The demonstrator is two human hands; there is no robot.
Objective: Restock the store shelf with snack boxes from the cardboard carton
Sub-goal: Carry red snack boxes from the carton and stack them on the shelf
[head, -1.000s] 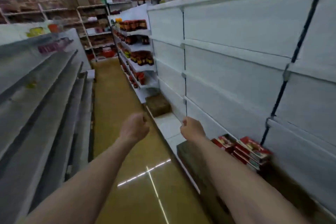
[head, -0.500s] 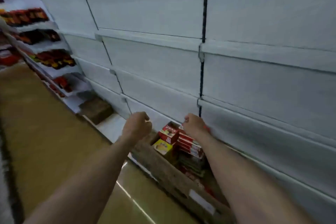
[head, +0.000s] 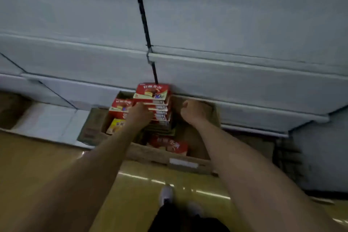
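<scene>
Left hand: the left hand (head: 140,112) is seen from the back, fingers curled, at the near edge of the stack of boxes (head: 160,107); whether a box is actually pinched cannot be told, since the fingertips are turned away.
Right hand: the right hand (head: 194,112) is curled into a loose fist over the bare right part of the carton (head: 186,163), apart from the stack, with nothing seen in it.
Boxes: red snack boxes are piled in the carton's middle, one top box (head: 151,91) face up; a lower red box (head: 121,106) and a yellow box (head: 115,125) lie to the left, another red box (head: 170,146) lies nearer the front wall.
Carton: it stands on the floor against the foot of the shelf (head: 244,62), whose white boards appear bare.
Step advice: the top box is best taken from both short sides, so the pile below is not dragged over; one box or a thin bundle should be lifted straight up before being turned to the shelf.
Hidden: the carton's depth, the count of boxes and the print on them are blurred; the lower pile is dark.
</scene>
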